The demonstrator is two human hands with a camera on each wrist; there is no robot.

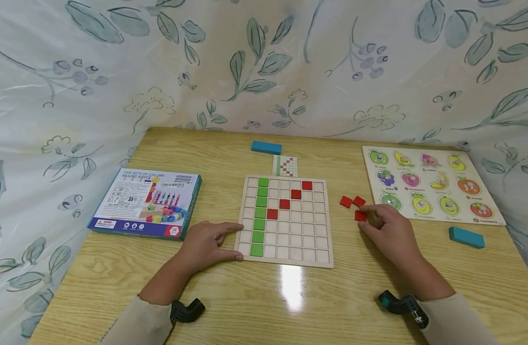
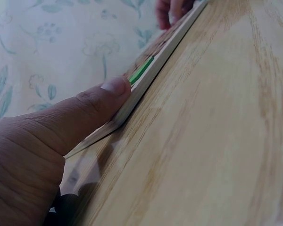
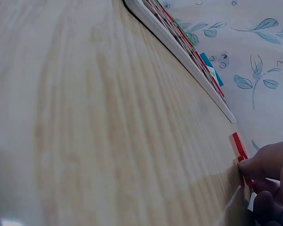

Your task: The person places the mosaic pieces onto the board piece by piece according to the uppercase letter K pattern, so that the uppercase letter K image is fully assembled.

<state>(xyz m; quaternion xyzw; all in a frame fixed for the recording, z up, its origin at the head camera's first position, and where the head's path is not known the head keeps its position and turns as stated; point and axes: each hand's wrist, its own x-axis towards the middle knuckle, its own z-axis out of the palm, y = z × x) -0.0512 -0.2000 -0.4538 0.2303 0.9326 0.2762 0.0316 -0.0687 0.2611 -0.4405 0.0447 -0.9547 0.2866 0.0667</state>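
Observation:
A square wooden grid board point(image 1: 289, 266) lies on the table, with a column of green tiles point(image 1: 258, 224) and several red tiles point(image 1: 284, 204) in a diagonal. At its left edge, my left hand point(image 1: 206, 247) touches the frame with index fingertip and outstretched thumb. The left wrist view has that thumb point(image 2: 92, 106) on the board's rim point(image 2: 146, 82). To the right of the board, my right hand point(image 1: 393, 232) pinches a red tile point(image 1: 360, 216) between thumb and fingers, at the table surface. Two loose red tiles point(image 1: 346, 201) lie just beyond it.
Behind the board are a small pattern card point(image 1: 285, 166) and a blue block point(image 1: 266, 147). A boxed bead set point(image 1: 145, 203) lies left. On the right are a fruit puzzle board point(image 1: 432, 184) and another blue block point(image 1: 466, 237). A patterned curtain point(image 1: 264, 62) hangs behind the table.

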